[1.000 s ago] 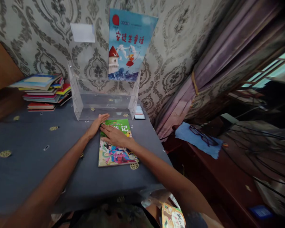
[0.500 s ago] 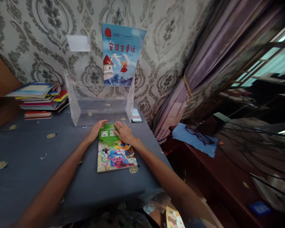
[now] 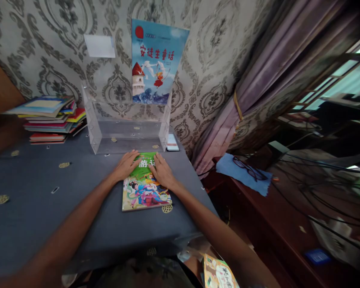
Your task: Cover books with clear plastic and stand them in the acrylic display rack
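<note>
A picture book with a green top and colourful figures lies face up on the dark grey table. Flat on its upper left part rests my left hand, fingers stretched out. My right hand lies on the upper right part, its fingers also extended, and the title shows partly between the two hands. Just behind the book stands a clear acrylic rack. On the rack's top tier leans a blue storybook with a castle and waves on its cover.
A pile of books stands at the left against the wall. A phone-like item lies right of the rack. Beyond the table's right edge, a red-brown surface holds a blue cloth, glasses and cables. Another book shows below the edge.
My left hand has moved from beside the book's left edge onto its cover. My right hand has shifted slightly to the right, uncovering more of the title. The view has tilted slightly.
</note>
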